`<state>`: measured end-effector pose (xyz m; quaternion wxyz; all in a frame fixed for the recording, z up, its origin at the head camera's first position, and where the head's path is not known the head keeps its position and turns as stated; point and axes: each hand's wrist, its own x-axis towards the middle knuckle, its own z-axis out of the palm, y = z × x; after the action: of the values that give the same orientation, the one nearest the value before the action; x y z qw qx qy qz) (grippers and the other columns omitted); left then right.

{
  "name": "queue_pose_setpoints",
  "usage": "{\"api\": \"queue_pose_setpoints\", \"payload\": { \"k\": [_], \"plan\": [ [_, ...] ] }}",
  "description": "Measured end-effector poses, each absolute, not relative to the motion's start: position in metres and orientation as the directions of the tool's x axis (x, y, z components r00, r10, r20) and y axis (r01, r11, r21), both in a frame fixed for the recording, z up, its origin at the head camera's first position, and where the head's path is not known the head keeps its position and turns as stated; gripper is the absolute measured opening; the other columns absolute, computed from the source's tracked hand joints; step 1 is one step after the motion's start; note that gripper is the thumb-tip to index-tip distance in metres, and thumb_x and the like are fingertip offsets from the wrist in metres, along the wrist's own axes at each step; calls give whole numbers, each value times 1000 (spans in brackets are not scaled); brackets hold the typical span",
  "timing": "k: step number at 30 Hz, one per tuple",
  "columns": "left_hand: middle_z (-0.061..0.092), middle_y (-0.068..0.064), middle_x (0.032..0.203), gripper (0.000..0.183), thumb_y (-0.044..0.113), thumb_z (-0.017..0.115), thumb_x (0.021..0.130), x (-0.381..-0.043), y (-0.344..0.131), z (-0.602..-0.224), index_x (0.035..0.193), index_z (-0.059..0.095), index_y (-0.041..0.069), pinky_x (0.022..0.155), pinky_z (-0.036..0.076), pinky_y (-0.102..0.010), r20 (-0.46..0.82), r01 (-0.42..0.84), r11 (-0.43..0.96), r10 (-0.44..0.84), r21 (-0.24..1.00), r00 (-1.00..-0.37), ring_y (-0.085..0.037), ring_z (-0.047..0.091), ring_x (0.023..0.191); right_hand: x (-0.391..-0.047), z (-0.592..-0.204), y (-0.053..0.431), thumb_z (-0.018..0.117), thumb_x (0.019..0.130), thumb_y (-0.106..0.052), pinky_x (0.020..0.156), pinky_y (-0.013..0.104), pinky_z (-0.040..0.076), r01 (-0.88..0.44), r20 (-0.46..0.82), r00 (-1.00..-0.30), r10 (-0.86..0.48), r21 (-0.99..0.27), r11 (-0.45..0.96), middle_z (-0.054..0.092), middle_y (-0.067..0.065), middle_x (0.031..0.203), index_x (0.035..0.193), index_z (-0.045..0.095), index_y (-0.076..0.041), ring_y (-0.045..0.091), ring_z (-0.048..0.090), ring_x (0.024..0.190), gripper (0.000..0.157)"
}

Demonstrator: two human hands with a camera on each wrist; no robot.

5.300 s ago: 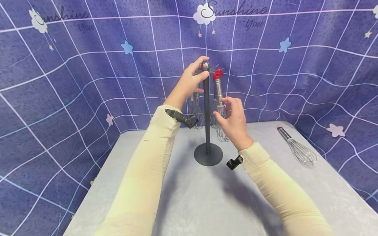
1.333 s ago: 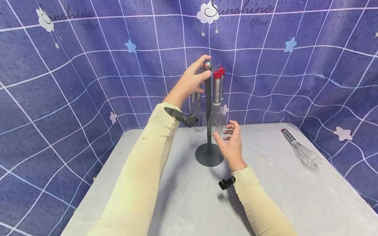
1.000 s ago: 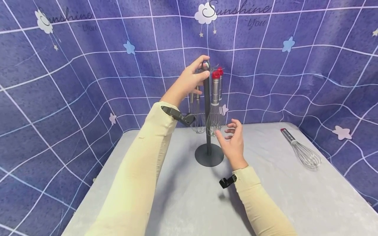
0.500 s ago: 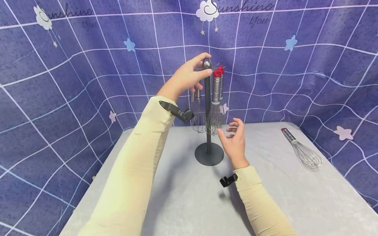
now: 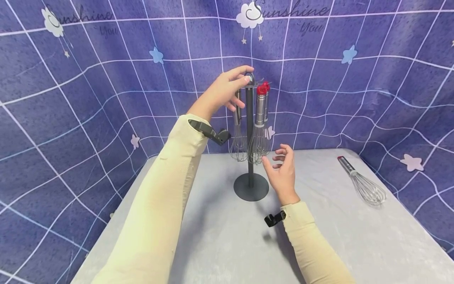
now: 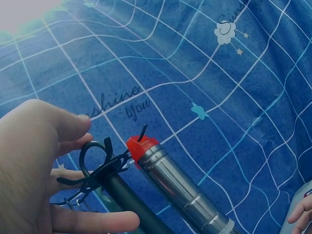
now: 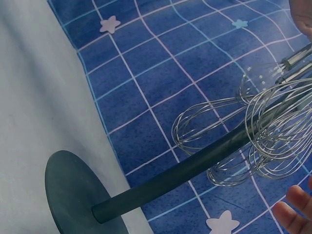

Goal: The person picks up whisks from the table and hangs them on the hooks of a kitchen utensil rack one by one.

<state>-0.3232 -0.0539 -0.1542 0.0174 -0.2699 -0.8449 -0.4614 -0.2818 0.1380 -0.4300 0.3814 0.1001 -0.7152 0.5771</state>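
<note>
A dark metal utensil stand point(image 5: 250, 130) stands upright on a round base, whisks hanging from hooks at its top. My left hand point(image 5: 221, 92) is at the stand's top ring; in the left wrist view the index fingertip is right at the ring point(image 6: 93, 158) and the thumb is apart from it. Below its palm hang steel-handled whisks point(image 5: 237, 138), partly hidden. On the right side hangs a whisk with a red-tipped steel handle point(image 5: 260, 108), with another red-tipped whisk point(image 5: 267, 104) behind it. My right hand point(image 5: 281, 173), fingers loosely bent, is beside the wire loops and holds nothing.
Another red-tipped whisk point(image 5: 361, 181) lies on the pale-covered table point(image 5: 220, 244) at the right. Blue gridded cloth point(image 5: 301, 47) hangs behind and at both sides.
My right hand has come down from a whisk handle to the wire loops. My left thumb has drawn back along the ring. The left-hand whisks have shifted; a red-tipped whisk now hangs nearer the pole.
</note>
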Motion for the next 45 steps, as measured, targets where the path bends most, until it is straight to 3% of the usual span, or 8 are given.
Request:
{"api": "queue_pose_setpoints", "payload": {
  "k": [7, 18, 29, 37, 45],
  "plan": [
    [54, 3, 140, 41, 32, 38, 111, -324, -55, -153, 151, 48, 33, 57, 58, -35, 281, 452, 398, 417, 798, -864, -28, 74, 75, -282, -430, 139, 79, 87, -22, 76, 44, 53, -581, 661, -688, 300, -749, 319, 55, 12, 118, 140, 42, -5, 25, 62, 98, 67],
    [60, 1, 138, 42, 19, 46, 108, -333, -56, -152, 148, 52, 32, 56, 58, -33, 271, 409, 373, 368, 833, -889, -23, 71, 62, -282, -428, 138, 78, 88, -21, 75, 41, 53, -580, 660, -688, 301, -750, 319, 55, 12, 117, 140, 42, -6, 24, 62, 97, 65],
    [63, 6, 135, 41, 18, 50, 107, -335, -57, -150, 143, 57, 36, 54, 58, -34, 226, 342, 350, 332, 872, -916, -21, 66, 53, -282, -429, 138, 79, 87, -21, 76, 52, 54, -577, 656, -688, 310, -754, 314, 56, 12, 115, 137, 44, -8, 27, 62, 96, 62],
    [65, 7, 134, 41, 19, 50, 107, -334, -60, -152, 143, 57, 37, 55, 57, -33, 250, 378, 400, 336, 835, -908, -21, 66, 53, -280, -432, 137, 78, 88, -21, 76, 48, 53, -571, 650, -694, 310, -759, 312, 56, 12, 115, 138, 44, -7, 27, 62, 97, 62],
    [67, 4, 131, 41, 18, 53, 106, -335, -62, -153, 145, 57, 30, 46, 49, -26, 320, 463, 430, 364, 775, -875, -22, 66, 53, -282, -431, 137, 78, 88, -21, 75, 54, 53, -588, 662, -684, 308, -749, 305, 56, 13, 115, 138, 44, -8, 29, 62, 96, 62]
  ]
}}
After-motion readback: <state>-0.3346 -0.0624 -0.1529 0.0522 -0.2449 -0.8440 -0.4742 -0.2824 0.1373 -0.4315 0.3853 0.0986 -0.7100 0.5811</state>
